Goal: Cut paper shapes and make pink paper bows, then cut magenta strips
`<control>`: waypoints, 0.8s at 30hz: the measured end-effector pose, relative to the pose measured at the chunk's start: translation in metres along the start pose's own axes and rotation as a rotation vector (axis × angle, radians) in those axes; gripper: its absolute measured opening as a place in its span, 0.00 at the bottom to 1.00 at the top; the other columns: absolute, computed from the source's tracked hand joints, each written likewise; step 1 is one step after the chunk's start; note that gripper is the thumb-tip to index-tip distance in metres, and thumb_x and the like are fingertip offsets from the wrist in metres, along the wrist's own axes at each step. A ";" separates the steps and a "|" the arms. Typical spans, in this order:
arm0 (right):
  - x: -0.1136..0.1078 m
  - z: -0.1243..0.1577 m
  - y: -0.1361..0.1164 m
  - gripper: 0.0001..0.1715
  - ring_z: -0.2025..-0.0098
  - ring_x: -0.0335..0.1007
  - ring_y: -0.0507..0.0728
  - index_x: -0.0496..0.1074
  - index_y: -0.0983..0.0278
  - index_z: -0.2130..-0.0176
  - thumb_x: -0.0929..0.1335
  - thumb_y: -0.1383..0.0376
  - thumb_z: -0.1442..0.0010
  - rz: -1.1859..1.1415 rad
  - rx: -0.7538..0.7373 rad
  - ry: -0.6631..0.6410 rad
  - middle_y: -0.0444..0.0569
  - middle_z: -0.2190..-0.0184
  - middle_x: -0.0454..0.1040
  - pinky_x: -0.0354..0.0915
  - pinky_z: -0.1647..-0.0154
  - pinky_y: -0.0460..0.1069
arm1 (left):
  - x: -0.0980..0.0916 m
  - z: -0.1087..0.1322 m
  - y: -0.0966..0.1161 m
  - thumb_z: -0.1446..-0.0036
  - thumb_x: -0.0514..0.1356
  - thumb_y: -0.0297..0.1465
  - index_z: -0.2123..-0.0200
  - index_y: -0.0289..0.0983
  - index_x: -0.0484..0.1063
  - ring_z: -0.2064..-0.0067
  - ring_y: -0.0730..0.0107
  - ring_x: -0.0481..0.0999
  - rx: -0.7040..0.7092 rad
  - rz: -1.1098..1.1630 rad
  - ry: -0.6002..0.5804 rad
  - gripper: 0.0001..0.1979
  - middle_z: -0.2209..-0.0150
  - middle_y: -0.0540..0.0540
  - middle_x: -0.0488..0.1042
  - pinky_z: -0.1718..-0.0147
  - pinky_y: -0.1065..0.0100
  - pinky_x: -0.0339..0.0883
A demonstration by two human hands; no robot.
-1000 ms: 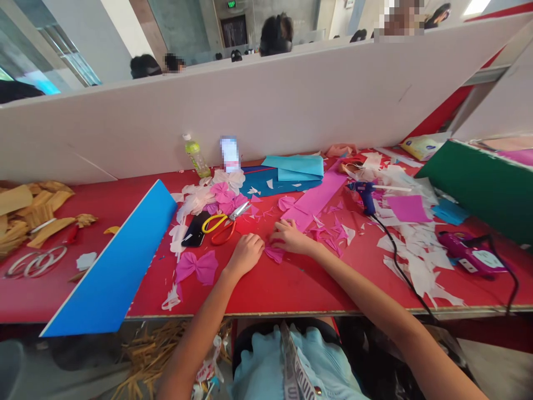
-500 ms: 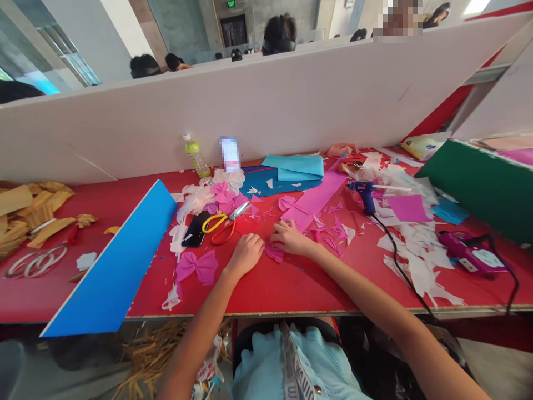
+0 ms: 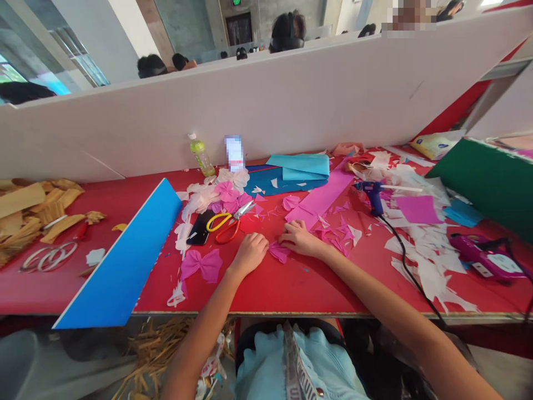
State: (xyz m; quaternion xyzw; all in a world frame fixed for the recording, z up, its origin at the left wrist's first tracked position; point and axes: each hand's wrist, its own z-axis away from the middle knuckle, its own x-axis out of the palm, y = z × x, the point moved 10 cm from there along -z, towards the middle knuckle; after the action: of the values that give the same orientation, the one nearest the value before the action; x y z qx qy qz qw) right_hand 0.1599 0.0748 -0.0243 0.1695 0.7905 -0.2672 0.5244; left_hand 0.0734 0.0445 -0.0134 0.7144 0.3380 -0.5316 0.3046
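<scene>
Pink paper scrap [image 3: 278, 252] touching R hand [image 3: 300, 239]; L hand [image 3: 250, 254] just beside.

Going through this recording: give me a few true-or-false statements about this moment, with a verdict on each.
1. A small pink paper piece lies between the left hand and the right hand. True.
2. The left hand grips the scissors. False: the scissors lie on the red table beyond it.
3. A pink paper bow lies to the left of the left hand. True.
4. The black phone rests on the blue board. False: it lies on the red table, beside the scissors.
</scene>
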 end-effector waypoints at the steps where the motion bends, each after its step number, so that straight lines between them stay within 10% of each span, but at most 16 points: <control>1: -0.001 0.000 0.000 0.13 0.60 0.57 0.57 0.75 0.61 0.63 0.61 0.62 0.37 0.011 -0.001 0.001 0.51 0.65 0.66 0.46 0.55 0.54 | 0.000 0.000 0.000 0.39 0.52 0.28 0.66 0.37 0.68 0.60 0.66 0.66 0.000 -0.003 0.001 0.06 0.65 0.46 0.70 0.59 0.63 0.61; 24: -0.019 0.002 0.016 0.09 0.58 0.57 0.59 0.75 0.62 0.66 0.65 0.62 0.43 0.007 0.107 0.013 0.51 0.63 0.66 0.46 0.56 0.56 | 0.001 -0.001 0.002 0.39 0.52 0.28 0.66 0.36 0.69 0.60 0.66 0.67 0.021 -0.032 0.022 0.07 0.66 0.46 0.70 0.59 0.64 0.61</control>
State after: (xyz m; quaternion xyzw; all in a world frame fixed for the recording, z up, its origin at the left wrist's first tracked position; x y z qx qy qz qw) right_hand 0.1774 0.0865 -0.0115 0.2018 0.7778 -0.3064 0.5103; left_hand 0.0752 0.0442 -0.0139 0.7180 0.3472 -0.5318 0.2848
